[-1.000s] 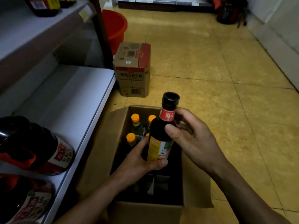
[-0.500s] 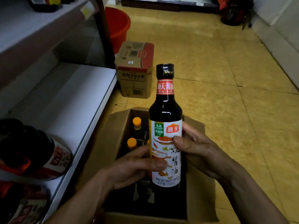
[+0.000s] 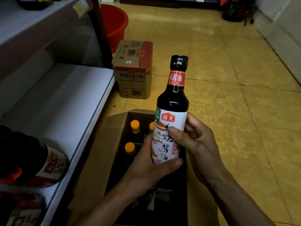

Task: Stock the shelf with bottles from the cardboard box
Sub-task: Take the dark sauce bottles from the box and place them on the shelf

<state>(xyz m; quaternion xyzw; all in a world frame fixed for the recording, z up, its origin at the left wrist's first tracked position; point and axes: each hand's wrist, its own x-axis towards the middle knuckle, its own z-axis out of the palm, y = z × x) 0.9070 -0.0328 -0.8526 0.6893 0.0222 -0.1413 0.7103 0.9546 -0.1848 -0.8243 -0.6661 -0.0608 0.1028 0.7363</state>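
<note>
A dark soy sauce bottle (image 3: pixel 174 101) with a black cap, red neck band and white label stands upright above the open cardboard box (image 3: pixel 104 144). My left hand (image 3: pixel 146 168) wraps its lower body from the left and below. My right hand (image 3: pixel 195 144) grips the label from the right, thumb across the front. Inside the box stand other bottles with orange caps (image 3: pixel 134 125); the box's near part is dark. The white lower shelf (image 3: pixel 61 101) lies to the left, mostly bare.
Large dark jugs (image 3: pixel 32 162) with red handles sit at the shelf's near end. A closed printed carton (image 3: pixel 133 69) stands on the yellow tiled floor beyond the box, with a red bucket (image 3: pixel 114 22) behind it. An upper shelf (image 3: pixel 24 30) overhangs at top left.
Both hands lifted the soy sauce bottle up out of the box and turned its label toward me; it now sits slightly higher and further right than half a second ago.
</note>
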